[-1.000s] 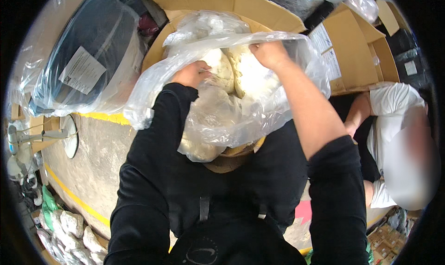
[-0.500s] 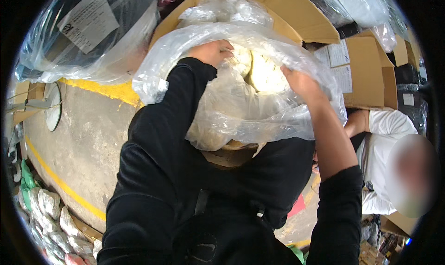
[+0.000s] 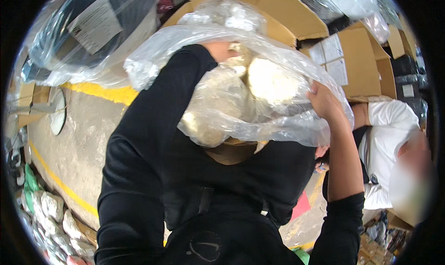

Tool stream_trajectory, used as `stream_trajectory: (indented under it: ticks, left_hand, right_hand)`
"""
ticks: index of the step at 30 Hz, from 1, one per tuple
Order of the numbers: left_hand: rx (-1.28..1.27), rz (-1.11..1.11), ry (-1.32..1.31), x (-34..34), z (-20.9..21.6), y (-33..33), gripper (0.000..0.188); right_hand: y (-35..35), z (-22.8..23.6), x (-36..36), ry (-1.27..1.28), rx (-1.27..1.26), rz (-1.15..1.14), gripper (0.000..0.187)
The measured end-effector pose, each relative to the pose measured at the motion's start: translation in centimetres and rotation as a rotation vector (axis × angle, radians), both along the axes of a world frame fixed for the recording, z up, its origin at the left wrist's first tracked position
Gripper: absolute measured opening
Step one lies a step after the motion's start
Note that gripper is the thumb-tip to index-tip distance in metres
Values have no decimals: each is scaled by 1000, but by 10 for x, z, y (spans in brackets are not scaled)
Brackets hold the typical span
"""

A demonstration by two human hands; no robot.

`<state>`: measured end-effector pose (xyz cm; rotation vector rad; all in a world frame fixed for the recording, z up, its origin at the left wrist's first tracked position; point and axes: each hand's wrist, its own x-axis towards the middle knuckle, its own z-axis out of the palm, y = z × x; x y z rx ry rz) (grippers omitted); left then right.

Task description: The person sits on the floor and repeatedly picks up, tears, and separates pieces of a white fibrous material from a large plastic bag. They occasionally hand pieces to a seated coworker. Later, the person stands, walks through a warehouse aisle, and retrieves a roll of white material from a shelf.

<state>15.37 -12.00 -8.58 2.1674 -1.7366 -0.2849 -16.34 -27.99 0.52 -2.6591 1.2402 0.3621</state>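
Note:
A large clear plastic bag [image 3: 273,134] lies gaping in front of my lap, with pale cream bundles inside that look soft. My left hand [image 3: 221,51] reaches into the mouth, its fingers curled against the smaller cream bundle [image 3: 238,63]; the fingertips are partly hidden. To the right of that lies a bigger, brightly lit cream bundle [image 3: 274,82]. At the bag's right side, my right hand [image 3: 327,100] is closed on the plastic film, a little apart from the big bundle. More pale contents show blurrily through the film at the lower left.
An open cardboard box [image 3: 273,8] stands around the bag. Another carton [image 3: 364,61] is to the right, above a co-worker in a white shirt [image 3: 391,126]. A large plastic-wrapped dark package [image 3: 125,33] sits far left. Wrapped packets [image 3: 53,207] are piled lower left, beside the concrete floor [image 3: 79,158].
My right hand has moved right and down, off the big bundle's edge, spreading the bag wider. My left hand has shifted slightly right. More of the big bundle shows.

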Motion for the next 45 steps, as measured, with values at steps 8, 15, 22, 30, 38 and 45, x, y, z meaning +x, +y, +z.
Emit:
stream_trajectory:
  ticks: [8,15,22,30,38,45]
  left_hand:
    - [20,-146,309,-45,19,-44,53]
    - [101,-381,280,-119,6,-15,59]
    - [19,-287,95,-163,3,29,52]
    - [-24,-214,156,-174,-2,41,51]
    - [-220,244,952,-107,31,-29,29]
    - [-237,178,471,-58,64,-74,42]
  right_hand:
    - [12,8,5,146,-39,96,14]
    - [35,20,16,166,-31,178,13]
    - [31,25,35,-147,164,227,36]
    - [46,4,13,-126,97,176,40]
    - [16,-10,53,-641,235,-198,26]
    - [-16,12,78,-737,205,-248,29]
